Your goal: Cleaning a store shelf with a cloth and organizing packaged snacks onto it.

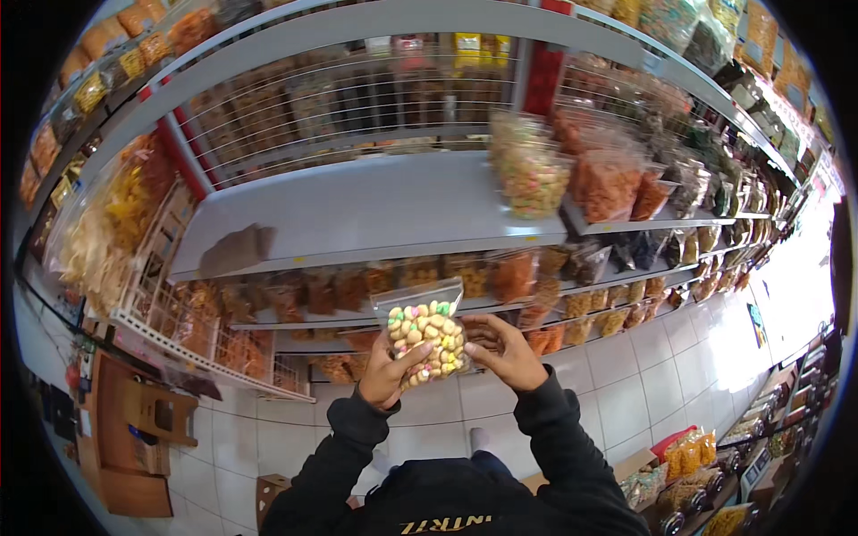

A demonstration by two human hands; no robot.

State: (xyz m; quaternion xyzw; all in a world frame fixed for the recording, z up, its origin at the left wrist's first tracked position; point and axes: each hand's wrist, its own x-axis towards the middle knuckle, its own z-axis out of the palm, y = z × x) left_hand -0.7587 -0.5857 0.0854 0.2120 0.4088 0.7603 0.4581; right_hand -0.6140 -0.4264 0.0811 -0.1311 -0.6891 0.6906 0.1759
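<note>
A clear plastic zip bag of small round beige biscuits with green, pink and yellow pieces among them (429, 335) is held up in front of my chest. My left hand (389, 368) grips its lower left side, thumb across the front. At the bag's right edge is my right hand (506, 352), the thumb at the front and the curled fingertips reaching the edge behind. Beyond the bag is a grey metal shelf (375, 201). Similar bags of biscuits (529, 174) stand upright at that shelf's right end.
A brown cloth (238, 249) lies on the shelf's left front edge. Bags of orange snacks (606, 184) stand farther right. Packed lower shelves (402, 321) run beneath. At left are a white wire rack (201, 372) and a wooden desk (127, 442). Pale tiles (429, 439) cover the floor.
</note>
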